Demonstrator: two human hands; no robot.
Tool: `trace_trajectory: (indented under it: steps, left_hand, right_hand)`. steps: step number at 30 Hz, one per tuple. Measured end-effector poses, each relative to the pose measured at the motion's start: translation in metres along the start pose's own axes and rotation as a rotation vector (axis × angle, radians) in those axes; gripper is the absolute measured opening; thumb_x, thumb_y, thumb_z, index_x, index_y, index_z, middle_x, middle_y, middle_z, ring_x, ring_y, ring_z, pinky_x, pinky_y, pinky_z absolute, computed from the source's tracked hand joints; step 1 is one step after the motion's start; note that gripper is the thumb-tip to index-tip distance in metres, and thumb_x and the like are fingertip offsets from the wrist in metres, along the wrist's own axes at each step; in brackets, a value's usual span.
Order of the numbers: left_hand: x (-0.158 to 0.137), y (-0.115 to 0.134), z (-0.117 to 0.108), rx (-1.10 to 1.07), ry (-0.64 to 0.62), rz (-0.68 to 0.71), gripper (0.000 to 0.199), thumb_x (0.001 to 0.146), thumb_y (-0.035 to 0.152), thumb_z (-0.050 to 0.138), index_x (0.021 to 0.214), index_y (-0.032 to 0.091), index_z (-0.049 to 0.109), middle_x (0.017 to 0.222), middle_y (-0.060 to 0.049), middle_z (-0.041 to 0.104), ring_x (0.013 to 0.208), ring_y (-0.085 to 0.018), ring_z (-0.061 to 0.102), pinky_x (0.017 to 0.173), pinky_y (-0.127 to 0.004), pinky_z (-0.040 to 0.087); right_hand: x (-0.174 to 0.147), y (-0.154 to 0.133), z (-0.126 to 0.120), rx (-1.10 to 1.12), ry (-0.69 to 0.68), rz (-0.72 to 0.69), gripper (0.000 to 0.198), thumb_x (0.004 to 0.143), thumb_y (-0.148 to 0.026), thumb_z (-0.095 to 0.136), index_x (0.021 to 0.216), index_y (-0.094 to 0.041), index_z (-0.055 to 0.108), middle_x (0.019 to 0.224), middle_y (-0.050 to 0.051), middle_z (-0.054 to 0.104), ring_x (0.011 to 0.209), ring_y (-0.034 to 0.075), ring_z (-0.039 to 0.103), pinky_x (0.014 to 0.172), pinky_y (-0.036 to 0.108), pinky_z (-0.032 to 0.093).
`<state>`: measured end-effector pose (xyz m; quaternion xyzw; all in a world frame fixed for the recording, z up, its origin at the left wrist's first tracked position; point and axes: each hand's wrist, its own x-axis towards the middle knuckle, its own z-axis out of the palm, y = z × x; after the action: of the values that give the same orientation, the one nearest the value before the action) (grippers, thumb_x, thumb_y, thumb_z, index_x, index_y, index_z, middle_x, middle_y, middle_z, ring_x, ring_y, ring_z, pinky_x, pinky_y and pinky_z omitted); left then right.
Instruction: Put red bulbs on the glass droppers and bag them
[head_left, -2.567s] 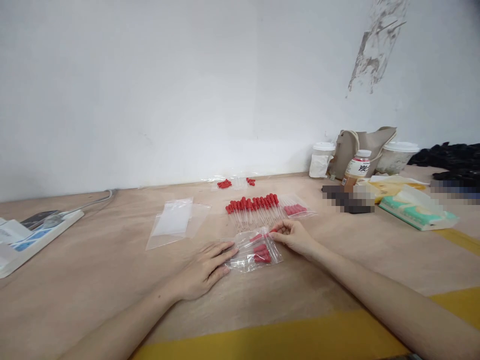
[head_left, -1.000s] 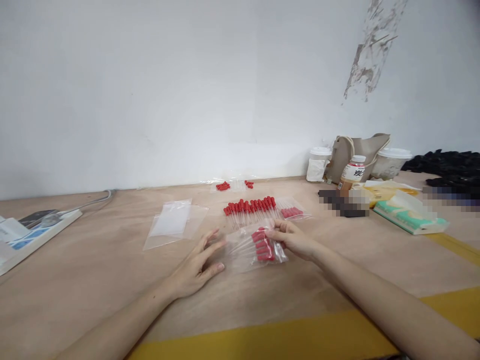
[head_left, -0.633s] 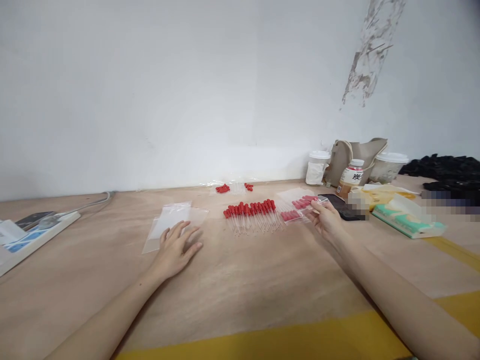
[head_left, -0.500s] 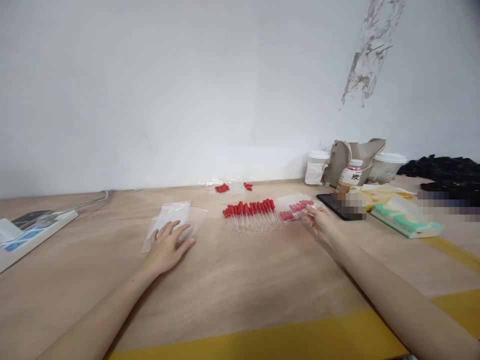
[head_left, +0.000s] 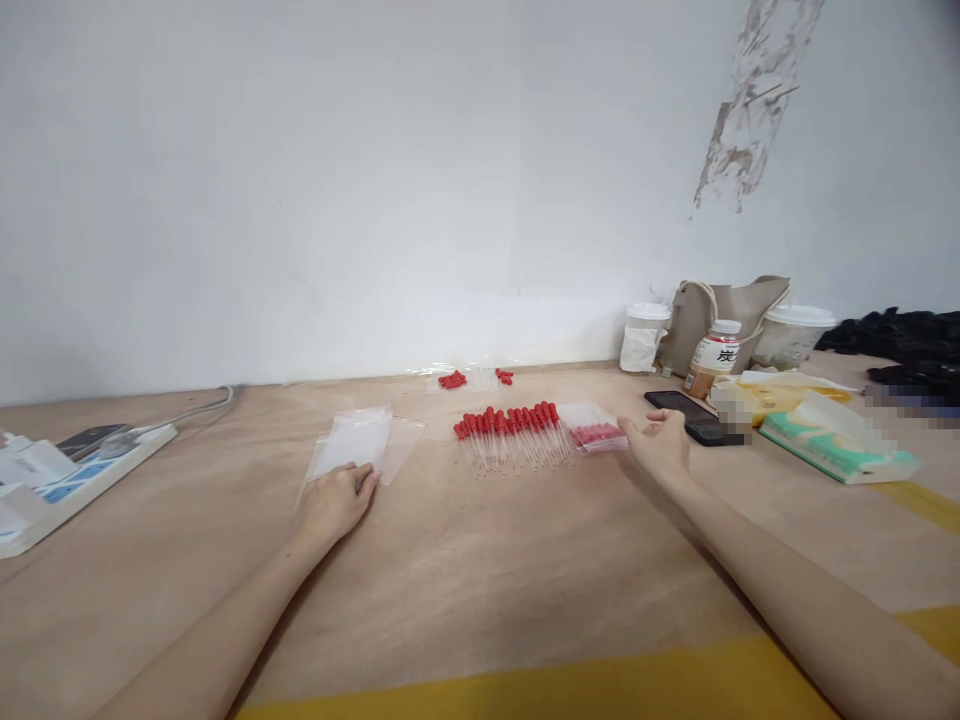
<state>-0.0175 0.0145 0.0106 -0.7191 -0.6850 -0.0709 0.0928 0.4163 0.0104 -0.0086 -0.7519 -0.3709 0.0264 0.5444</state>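
My left hand lies on a stack of clear plastic bags, its fingers drawn together at the near edge and closed on a bag. My right hand hovers just right of a plastic bag holding red pieces; its fingers are apart and nothing shows in them. Between the hands lies a row of thin clear sticks with red heads, which look like droppers, heads pointing to the wall. Behind them, small red pieces rest on clear plastic against the wall.
At the right are a black phone, a bottle, lidded cups, a grey bag and a green tissue pack. A white power strip with a cable lies at the left. Yellow tape runs along the near edge.
My right hand has let go of the bag of red pieces, which now lies flat beside the row. The left hand's spread fingers have drawn together on the clear bags.
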Motion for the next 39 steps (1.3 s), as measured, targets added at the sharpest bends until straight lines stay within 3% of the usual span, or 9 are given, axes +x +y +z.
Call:
trace_trajectory:
  steps: [8, 13, 16, 21, 24, 29, 34, 36, 39]
  left_hand:
    - [0.001, 0.003, 0.0, -0.038, 0.067, -0.055, 0.032, 0.085, 0.03, 0.034, 0.089, 0.021, 0.065, 0.088, -0.009, 0.068, 0.082, -0.027, 0.062, 0.063, -0.032, 0.042]
    - [0.004, -0.005, -0.005, -0.459, 0.251, -0.106, 0.027, 0.084, 0.034, 0.039, 0.088, 0.019, 0.061, 0.093, -0.005, 0.067, 0.087, -0.024, 0.061, 0.069, -0.03, 0.045]
    - [-0.005, -0.002, -0.015, -0.722, 0.308, 0.171, 0.026, 0.084, 0.037, 0.043, 0.087, 0.02, 0.061, 0.101, -0.003, 0.065, 0.097, -0.02, 0.057, 0.084, -0.029, 0.043]
    - [-0.036, 0.026, -0.033, -0.806, -0.09, 0.759, 0.027, 0.088, 0.031, 0.04, 0.088, 0.019, 0.064, 0.099, -0.005, 0.066, 0.1, -0.018, 0.056, 0.093, -0.032, 0.039]
    - [-0.049, 0.039, -0.035, -0.747, -0.272, 0.925, 0.024, 0.089, 0.028, 0.042, 0.086, 0.021, 0.065, 0.1, -0.004, 0.066, 0.103, -0.017, 0.055, 0.098, -0.034, 0.033]
    - [-0.054, 0.042, -0.034, -0.719, -0.309, 0.815, 0.022, 0.079, 0.039, 0.055, 0.086, 0.019, 0.061, 0.115, -0.007, 0.057, 0.112, -0.023, 0.048, 0.095, -0.037, 0.036]
    - [-0.068, 0.052, -0.033, -0.529, -0.138, 0.462, 0.037, 0.084, 0.046, 0.044, 0.107, 0.02, 0.056, 0.121, -0.009, 0.052, 0.108, -0.026, 0.05, 0.09, -0.04, 0.041]
    - [-0.076, 0.055, -0.029, -0.433, -0.177, 0.433, 0.052, 0.082, 0.051, 0.044, 0.123, 0.019, 0.046, 0.132, -0.012, 0.041, 0.12, -0.03, 0.038, 0.096, -0.044, 0.034]
    - [-0.078, 0.056, -0.025, -0.36, -0.28, 0.536, 0.057, 0.085, 0.052, 0.037, 0.134, 0.024, 0.03, 0.142, -0.009, 0.022, 0.13, -0.03, 0.018, 0.101, -0.049, 0.024]
  right_hand:
    - [-0.032, -0.011, 0.004, 0.111, -0.098, -0.305, 0.03, 0.072, -0.037, 0.051, 0.092, -0.018, 0.041, 0.052, -0.008, 0.037, 0.047, 0.011, 0.04, 0.049, 0.023, 0.03]
    - [-0.048, -0.019, 0.004, 0.023, -0.194, -0.448, 0.021, 0.077, -0.038, 0.046, 0.085, -0.019, 0.049, 0.052, -0.006, 0.043, 0.049, 0.011, 0.043, 0.05, 0.022, 0.031]
    - [-0.04, -0.028, 0.011, -0.109, -0.283, -0.55, 0.016, 0.074, -0.033, 0.048, 0.075, -0.018, 0.055, 0.065, 0.0, 0.056, 0.06, 0.012, 0.051, 0.055, 0.022, 0.034]
    - [-0.005, -0.054, 0.044, -0.33, -0.448, -0.46, 0.028, 0.071, -0.032, 0.053, 0.09, -0.015, 0.062, 0.086, 0.008, 0.063, 0.079, 0.018, 0.056, 0.069, 0.025, 0.038]
    - [0.01, -0.066, 0.067, -0.376, -0.459, -0.38, 0.04, 0.072, -0.036, 0.052, 0.104, -0.014, 0.059, 0.102, 0.012, 0.06, 0.09, 0.021, 0.056, 0.075, 0.027, 0.039]
    - [0.02, -0.07, 0.094, -0.37, -0.506, -0.345, 0.034, 0.071, -0.035, 0.054, 0.096, -0.015, 0.065, 0.109, 0.014, 0.057, 0.091, 0.021, 0.056, 0.075, 0.026, 0.04]
    - [0.025, -0.071, 0.103, -0.308, -0.585, -0.318, 0.015, 0.068, -0.023, 0.055, 0.071, -0.015, 0.067, 0.077, 0.008, 0.065, 0.072, 0.016, 0.059, 0.062, 0.022, 0.04]
    - [0.028, -0.077, 0.098, -0.266, -0.597, -0.301, 0.014, 0.069, -0.021, 0.054, 0.065, -0.014, 0.064, 0.067, 0.006, 0.064, 0.064, 0.014, 0.058, 0.056, 0.021, 0.039]
    - [0.03, -0.09, 0.079, -0.178, -0.608, -0.294, 0.016, 0.074, -0.022, 0.049, 0.064, -0.013, 0.059, 0.061, 0.004, 0.061, 0.057, 0.011, 0.054, 0.051, 0.019, 0.037]
